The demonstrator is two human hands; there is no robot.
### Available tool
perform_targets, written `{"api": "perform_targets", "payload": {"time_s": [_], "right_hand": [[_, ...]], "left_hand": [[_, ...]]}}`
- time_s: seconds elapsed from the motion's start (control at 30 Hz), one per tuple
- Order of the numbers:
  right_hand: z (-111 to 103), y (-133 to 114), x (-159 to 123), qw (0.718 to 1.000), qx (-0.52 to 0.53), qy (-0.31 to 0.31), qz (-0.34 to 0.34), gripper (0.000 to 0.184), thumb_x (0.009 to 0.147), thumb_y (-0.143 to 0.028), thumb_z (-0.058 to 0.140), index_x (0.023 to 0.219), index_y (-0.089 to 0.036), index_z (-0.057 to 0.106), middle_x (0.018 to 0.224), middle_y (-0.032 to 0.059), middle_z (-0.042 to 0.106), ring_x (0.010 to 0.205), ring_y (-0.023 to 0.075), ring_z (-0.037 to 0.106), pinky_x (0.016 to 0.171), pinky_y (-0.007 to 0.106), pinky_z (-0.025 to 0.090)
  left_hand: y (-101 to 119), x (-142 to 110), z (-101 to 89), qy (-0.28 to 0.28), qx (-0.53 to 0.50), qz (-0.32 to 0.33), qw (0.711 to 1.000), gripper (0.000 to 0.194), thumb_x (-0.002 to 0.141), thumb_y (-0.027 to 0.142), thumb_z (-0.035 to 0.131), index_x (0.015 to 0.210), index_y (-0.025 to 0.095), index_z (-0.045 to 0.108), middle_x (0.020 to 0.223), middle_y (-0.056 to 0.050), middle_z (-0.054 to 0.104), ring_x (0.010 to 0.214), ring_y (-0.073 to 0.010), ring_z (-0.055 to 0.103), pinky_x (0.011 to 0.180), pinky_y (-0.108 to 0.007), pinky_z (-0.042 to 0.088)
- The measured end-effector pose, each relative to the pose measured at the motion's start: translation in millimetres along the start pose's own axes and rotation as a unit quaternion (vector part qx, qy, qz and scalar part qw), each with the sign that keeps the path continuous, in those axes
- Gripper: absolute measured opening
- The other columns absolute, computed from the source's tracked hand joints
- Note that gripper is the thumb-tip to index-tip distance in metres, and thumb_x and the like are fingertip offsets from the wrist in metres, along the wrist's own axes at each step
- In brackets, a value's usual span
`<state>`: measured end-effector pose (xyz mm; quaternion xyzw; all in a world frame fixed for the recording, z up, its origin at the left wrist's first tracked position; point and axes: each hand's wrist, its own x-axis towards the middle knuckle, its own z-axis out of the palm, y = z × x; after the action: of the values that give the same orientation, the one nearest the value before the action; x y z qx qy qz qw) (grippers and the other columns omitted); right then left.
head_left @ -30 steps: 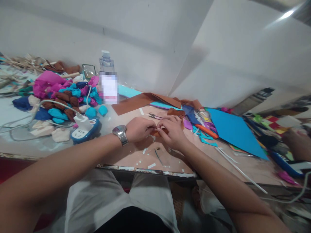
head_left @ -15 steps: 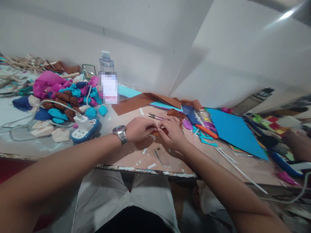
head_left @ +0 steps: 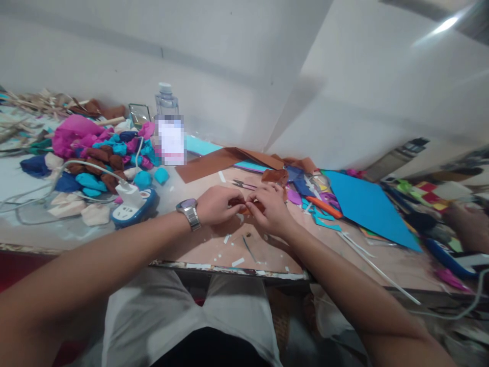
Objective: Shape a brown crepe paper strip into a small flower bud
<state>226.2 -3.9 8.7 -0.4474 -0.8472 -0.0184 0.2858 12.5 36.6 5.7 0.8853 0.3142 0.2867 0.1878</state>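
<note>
My left hand, with a metal watch on its wrist, and my right hand meet over the middle of the table. Thumbs and fingertips of both pinch a small piece of brown crepe-like paper, mostly hidden by the fingers. Just beyond the hands lie small thread snips and a crumpled brown piece. A long brown paper strip stretches behind them.
Crumpled colored paper pieces, a blue-white power strip, a propped phone and a bottle stand left. Right are an orange cutter, a blue sheet, white sticks and another person's hand.
My fingertips have shifted slightly around the brown paper, and both hands stay pinched together in the same place. My legs have moved a little.
</note>
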Motion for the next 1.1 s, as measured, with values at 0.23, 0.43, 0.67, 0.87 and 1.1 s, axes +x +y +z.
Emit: {"api": "perform_targets", "payload": {"time_s": [0.23,0.43,0.67,0.87,1.1], "right_hand": [[-1.0,-1.5,0.3,1.000,0.016,-0.018,0.006,0.008,0.094,-0.023,0.057,0.086,-0.023,0.060,0.088,0.0026,0.070,0.101,0.0244,0.059,0.106,0.049,0.028],[-1.5,-0.7,0.6,1.000,0.013,-0.016,0.006,0.010,0.095,-0.026,0.055,0.086,-0.023,0.060,0.089,0.0030,0.071,0.101,0.0243,0.060,0.106,0.048,0.027],[-3.3,-1.7,1.6,0.999,0.032,-0.008,0.009,0.013,0.095,-0.028,0.058,0.086,-0.023,0.064,0.087,0.0024,0.072,0.097,0.0234,0.061,0.101,0.046,0.029],[-2.2,-1.9,0.6,0.999,0.036,-0.003,0.011,0.012,0.094,-0.028,0.057,0.085,-0.023,0.064,0.087,0.0024,0.072,0.094,0.0228,0.062,0.102,0.045,0.029],[-1.2,-1.1,-0.3,1.000,0.027,-0.012,-0.008,0.008,0.092,-0.024,0.058,0.085,-0.023,0.062,0.087,0.0017,0.071,0.097,0.0229,0.061,0.102,0.045,0.028]], "left_hand": [[0.3,-0.3,-0.6,-0.009,-0.005,0.009,1.000,0.014,0.089,0.029,0.065,0.087,0.019,0.074,0.081,-0.002,0.074,0.073,-0.0161,0.064,0.069,-0.028,0.042],[3.0,-0.5,-2.7,-0.009,-0.034,0.009,0.999,0.017,0.090,0.030,0.062,0.087,0.018,0.074,0.080,-0.003,0.073,0.073,-0.0166,0.064,0.069,-0.028,0.043],[2.2,-0.6,-2.5,-0.005,-0.062,-0.020,0.998,0.015,0.087,0.030,0.064,0.088,0.018,0.074,0.083,-0.004,0.074,0.075,-0.0170,0.064,0.069,-0.027,0.045],[1.7,-0.8,-2.1,-0.020,-0.058,-0.021,0.998,0.012,0.085,0.026,0.064,0.083,0.017,0.072,0.076,-0.002,0.070,0.070,-0.0154,0.060,0.066,-0.026,0.042],[3.3,-1.4,-2.3,-0.030,-0.083,-0.021,0.996,0.026,0.093,0.037,0.060,0.085,0.017,0.074,0.076,-0.003,0.071,0.069,-0.0153,0.060,0.066,-0.026,0.043]]}}
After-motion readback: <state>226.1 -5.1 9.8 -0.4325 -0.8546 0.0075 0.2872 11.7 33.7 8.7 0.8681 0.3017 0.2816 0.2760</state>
